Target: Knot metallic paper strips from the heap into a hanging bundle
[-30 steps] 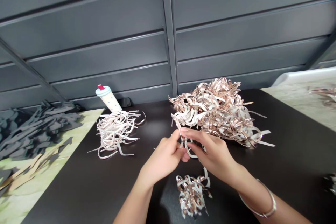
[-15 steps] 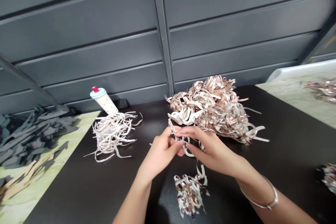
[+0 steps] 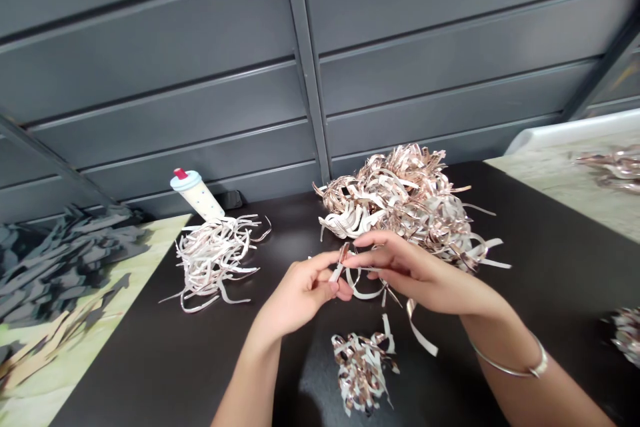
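Pinched in my left hand (image 3: 313,287) is a short piece of strip (image 3: 338,269), white on one side and rose-gold on the other. My right hand (image 3: 405,270), wearing a bracelet, meets it from the right with fingers closed on strips; a curled white strip (image 3: 365,293) hangs below the fingers and another strip (image 3: 420,330) dangles toward the table. Just behind my hands lies a big heap of shiny rose-gold and white strips (image 3: 415,200). Nearer to me sits a small pile of curled strip pieces (image 3: 363,370).
A tangle of thin white strips (image 3: 213,257) lies at the left, with a cream bottle (image 3: 200,197) behind it. Dark grey scraps (image 3: 65,260) and tan scraps (image 3: 45,347) cover the far left. Another small curled pile (image 3: 627,333) is at right. A grey panelled wall (image 3: 200,80) bounds the black table (image 3: 175,360).
My right hand has shifted slightly right, and its fingers have drawn away from my left. A loose strip now dangles beneath my right hand. The piles stay where they were.
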Motion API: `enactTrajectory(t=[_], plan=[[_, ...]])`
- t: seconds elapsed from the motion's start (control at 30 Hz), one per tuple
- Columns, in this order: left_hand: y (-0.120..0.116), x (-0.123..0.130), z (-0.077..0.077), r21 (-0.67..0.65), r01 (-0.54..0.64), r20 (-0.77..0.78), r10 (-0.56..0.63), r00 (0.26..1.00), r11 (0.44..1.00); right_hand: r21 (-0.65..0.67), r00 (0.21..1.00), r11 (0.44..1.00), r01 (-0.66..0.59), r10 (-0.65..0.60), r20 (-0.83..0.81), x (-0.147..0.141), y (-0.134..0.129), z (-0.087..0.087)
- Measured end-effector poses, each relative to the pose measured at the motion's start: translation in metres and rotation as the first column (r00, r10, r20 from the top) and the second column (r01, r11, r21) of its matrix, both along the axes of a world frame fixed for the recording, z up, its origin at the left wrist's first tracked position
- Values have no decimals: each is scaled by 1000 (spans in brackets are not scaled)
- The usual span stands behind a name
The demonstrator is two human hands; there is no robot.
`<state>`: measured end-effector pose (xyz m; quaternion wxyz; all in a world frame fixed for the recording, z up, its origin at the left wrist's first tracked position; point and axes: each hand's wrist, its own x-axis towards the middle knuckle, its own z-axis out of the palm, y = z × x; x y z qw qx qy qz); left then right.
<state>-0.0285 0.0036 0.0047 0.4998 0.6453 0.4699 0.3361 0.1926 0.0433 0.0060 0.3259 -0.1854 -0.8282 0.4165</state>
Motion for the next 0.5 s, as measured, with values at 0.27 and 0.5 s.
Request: enactTrajectory(t=[0.27, 0.5], plan=[[3, 14, -4, 123, -234, -49, 241, 969, 965, 39, 999, 999, 21, -22, 25, -8, -2, -2], [1, 10, 1, 18, -322, 26, 322, 947, 947, 10, 997, 1000, -4, 3, 74, 4, 0, 6]])
